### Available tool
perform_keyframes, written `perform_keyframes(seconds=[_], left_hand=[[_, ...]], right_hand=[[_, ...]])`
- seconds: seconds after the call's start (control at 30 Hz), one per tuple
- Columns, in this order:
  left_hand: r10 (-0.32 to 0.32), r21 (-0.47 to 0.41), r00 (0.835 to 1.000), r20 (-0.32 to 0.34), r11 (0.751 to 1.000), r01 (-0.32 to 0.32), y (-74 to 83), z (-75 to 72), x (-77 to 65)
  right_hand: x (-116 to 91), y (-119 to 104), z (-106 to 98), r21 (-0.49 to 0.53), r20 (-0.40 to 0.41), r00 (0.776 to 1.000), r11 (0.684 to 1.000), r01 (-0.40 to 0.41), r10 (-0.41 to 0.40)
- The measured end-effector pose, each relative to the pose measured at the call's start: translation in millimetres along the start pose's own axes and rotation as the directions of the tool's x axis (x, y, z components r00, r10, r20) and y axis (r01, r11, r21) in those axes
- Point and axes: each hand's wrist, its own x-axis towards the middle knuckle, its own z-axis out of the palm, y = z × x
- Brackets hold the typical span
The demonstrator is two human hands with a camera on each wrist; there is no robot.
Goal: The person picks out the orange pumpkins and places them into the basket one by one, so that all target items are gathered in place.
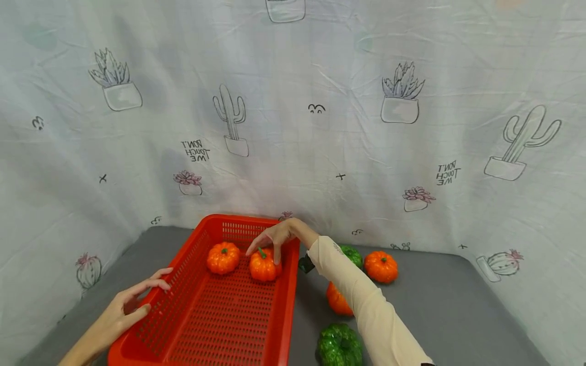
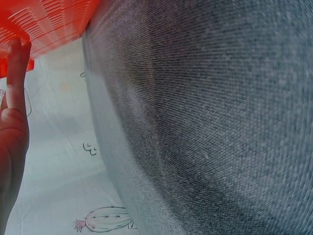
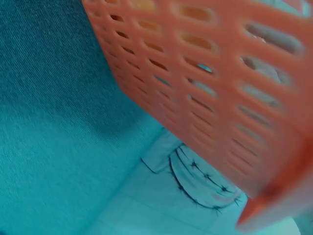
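Note:
An orange toy pumpkin with a green stem sits inside the red plastic basket, near its back right. My right hand reaches over the right wall and holds this pumpkin from above, fingers on its left and thumb on its right. A second orange pumpkin lies just left of it in the basket. On the left rim, my left hand grips the basket's edge; its fingers also show against the slotted wall in the left wrist view. The right wrist view shows the basket's slotted side but hides the right hand's grip.
Right of the basket on the grey tabletop are an orange pumpkin, another orange one partly behind the sleeve, a green pumpkin in front, and a green one behind the arm. A printed curtain hangs behind.

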Motion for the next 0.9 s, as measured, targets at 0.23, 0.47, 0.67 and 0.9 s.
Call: perform_keyframes(seconds=[0.23, 0.47, 0.67, 0.9], left_hand=[[-0.029, -0.029, 0.999, 0.022, 0.999, 0.030, -2.5, -0.7, 3.0], [-0.037, 0.041, 0.999, 0.005, 0.998, 0.037, -3.7, -5.5, -2.9], [-0.046, 0.070, 0.999, -0.002, 0.996, 0.046, -0.9, -6.1, -2.3], [-0.036, 0.041, 0.999, 0.012, 0.999, 0.035, -6.2, -5.5, -0.1]], right_hand=[[-23, -8, -4, 0.099, -0.073, 0.997, 0.995, 0.008, -0.001], [-49, -30, -8, 0.104, -0.219, 0.975, 0.993, 0.054, -0.030], [-82, -43, -9, 0.144, -0.321, 0.943, 0.979, 0.145, -0.092], [-139, -35, 10, 0.151, -0.512, 0.847, 0.956, 0.252, -0.142]])
